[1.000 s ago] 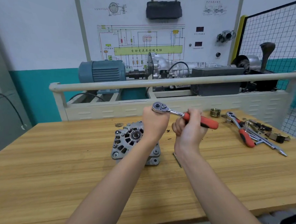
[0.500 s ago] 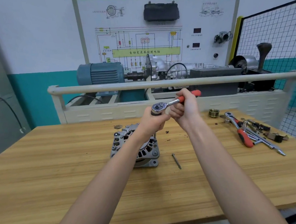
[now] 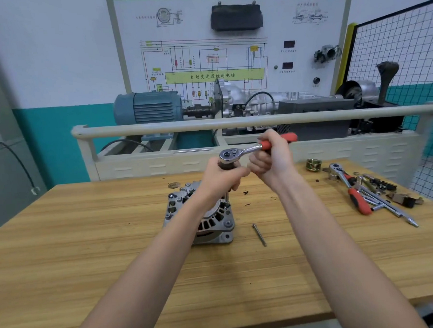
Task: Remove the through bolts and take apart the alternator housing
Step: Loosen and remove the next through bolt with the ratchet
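Note:
A silver alternator [image 3: 211, 221] stands on the wooden workbench [image 3: 89, 245], partly hidden by my left forearm. A ratchet wrench [image 3: 237, 153] with a red handle sits on a long extension bar [image 3: 226, 197] that reaches down to the housing's right edge. My left hand [image 3: 220, 177] grips the extension just under the ratchet head. My right hand [image 3: 273, 158] grips the red handle, which points right and away. One removed through bolt [image 3: 259, 234] lies on the bench to the right of the alternator.
At the right of the bench lie a second red-handled ratchet [image 3: 349, 189], several loose tools and parts [image 3: 387, 195] and a brass pulley [image 3: 313, 164]. A washer [image 3: 174, 185] lies behind the alternator. A railed training stand [image 3: 233, 124] with a blue motor is behind the bench.
My right hand swung the ratchet handle from pointing right and toward me to pointing right and away. My left hand stayed on the extension below the head.

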`<state>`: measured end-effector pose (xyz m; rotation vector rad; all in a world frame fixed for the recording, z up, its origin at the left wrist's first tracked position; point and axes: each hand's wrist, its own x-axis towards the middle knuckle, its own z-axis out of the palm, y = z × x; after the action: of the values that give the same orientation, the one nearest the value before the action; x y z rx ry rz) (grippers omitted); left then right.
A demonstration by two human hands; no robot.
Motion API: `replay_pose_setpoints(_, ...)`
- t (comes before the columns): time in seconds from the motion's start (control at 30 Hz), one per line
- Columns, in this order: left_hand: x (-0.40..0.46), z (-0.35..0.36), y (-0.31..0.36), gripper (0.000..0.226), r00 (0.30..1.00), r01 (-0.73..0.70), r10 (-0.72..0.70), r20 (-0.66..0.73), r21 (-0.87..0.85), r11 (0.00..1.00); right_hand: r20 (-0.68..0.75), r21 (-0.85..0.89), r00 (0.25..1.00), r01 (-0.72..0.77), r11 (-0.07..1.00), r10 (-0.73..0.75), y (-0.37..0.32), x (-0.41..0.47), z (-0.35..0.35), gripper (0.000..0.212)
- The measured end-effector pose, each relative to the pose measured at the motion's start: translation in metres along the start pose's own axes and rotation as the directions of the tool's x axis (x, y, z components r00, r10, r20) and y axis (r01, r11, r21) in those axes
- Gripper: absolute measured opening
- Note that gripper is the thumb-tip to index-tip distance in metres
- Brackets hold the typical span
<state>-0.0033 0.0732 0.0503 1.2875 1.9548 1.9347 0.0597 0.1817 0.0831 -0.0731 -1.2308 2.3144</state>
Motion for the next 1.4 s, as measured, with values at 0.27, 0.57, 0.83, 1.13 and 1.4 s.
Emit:
replay_pose_setpoints(0.27, 0.002, -0.004, -0.001, 0.043, 0.999, 0.027, -0.024, 0.029, -0.095, 0.995, 0.070, -0.037, 0.995, -0.074, 0.997, 0.077, -0.002, 0.014, 0.009, 0.051)
replay_pose_setpoints(0.57, -0.001, 0.027, -0.002, 0.046, 0.888, -0.051, 0.003, -0.460, -0.091, 0.995, -0.336, 0.090, 0.853, 0.450, 0.888, -0.399, 0.051, -0.047, 0.012, 0.028)
replay_pose_setpoints(0.83, -0.005, -0.001, 0.014, 0.027, 0.998, 0.065, -0.065, -0.004, 0.117, 0.991, -0.002, -0.051, 0.999, -0.043, 0.998, 0.043, -0.004, 0.005, 0.004, 0.050)
replay_pose_setpoints(1.13, -0.001, 0.011, 0.009, 0.034, 0.984, 0.003, -0.008, -0.177, -0.026, 1.000, -0.193, 0.062, 0.977, 0.100, 0.993, -0.086, 0.013, -0.003, 0.011, 0.039)
replay_pose_setpoints(1.4, -0.001, 0.030, 0.002, 0.043, 0.876, -0.013, -0.023, -0.482, -0.072, 0.997, -0.327, 0.107, 0.886, 0.379, 0.919, -0.328, 0.039, -0.039, 0.012, 0.035)
